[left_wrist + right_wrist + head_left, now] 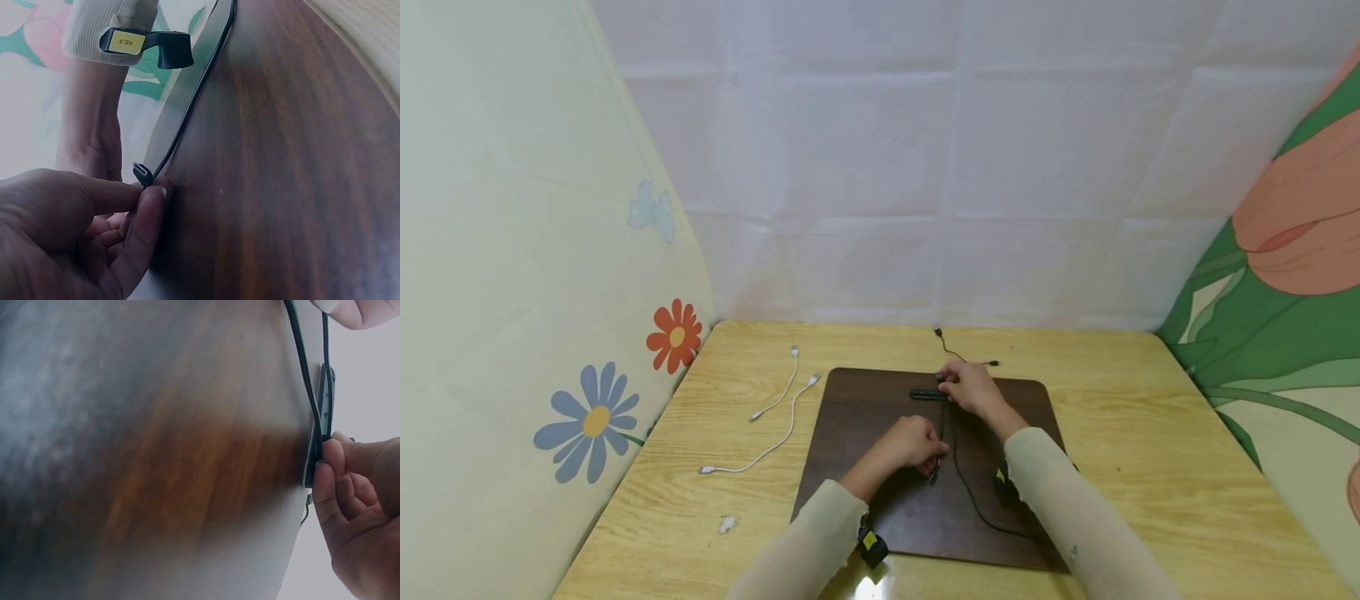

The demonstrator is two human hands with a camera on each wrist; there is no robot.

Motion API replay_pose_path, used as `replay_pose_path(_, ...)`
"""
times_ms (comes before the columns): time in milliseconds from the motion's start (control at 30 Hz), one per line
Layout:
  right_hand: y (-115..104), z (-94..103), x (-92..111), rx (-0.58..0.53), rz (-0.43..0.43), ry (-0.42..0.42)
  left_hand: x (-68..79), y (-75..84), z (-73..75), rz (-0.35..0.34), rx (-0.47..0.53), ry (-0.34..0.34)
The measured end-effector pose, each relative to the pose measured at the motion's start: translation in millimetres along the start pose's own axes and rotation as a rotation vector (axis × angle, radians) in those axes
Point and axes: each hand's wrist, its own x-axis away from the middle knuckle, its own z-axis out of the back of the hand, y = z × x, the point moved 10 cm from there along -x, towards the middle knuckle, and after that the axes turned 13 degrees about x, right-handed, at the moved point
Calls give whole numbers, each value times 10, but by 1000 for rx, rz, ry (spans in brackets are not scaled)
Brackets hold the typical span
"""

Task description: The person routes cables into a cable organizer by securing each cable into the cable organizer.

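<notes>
A thin black cable (199, 94) runs between both hands above a dark wooden board. My left hand (916, 442) pinches it between thumb and fingertips just below its small connector (142, 173), whose flat metal opening shows. Farther back, my right hand (973, 387) pinches the cable's other end; a metallic plug tip (939, 377) peeks out past the fingers. Beside the right fingertips lies a slim black bar (927, 394), partly covered by that hand. A second black cable (973, 496) trails from near the right hand toward the board's front right.
The dark board (868, 400) lies on a yellow wooden table (1150, 450). Two white cables, one longer (786, 433) and one shorter (788, 383), lie to the left, with a small white piece (727, 524) nearer the front. Behind the board is a short black cable (950, 347).
</notes>
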Motion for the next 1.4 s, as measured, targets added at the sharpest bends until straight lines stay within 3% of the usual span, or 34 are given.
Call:
replay_pose_path(333,25,-10,-22,2,-64,-13,-51,37,-43,1,-101,-29)
replay_pose_path(633,39,-3,-31,-14,-126,-46,-47,122,-66,-25,-305,-38)
replay_pose_path(900,57,-3,-21,-54,-147,-49,-45,168,-95,-49,-410,-62)
replay_pose_path(1200,74,0,-11,-87,-167,-9,-42,167,-95,-78,-420,-62)
replay_pose_path(1400,41,9,-4,-18,-142,-1,-21,171,-101,-80,-408,-67)
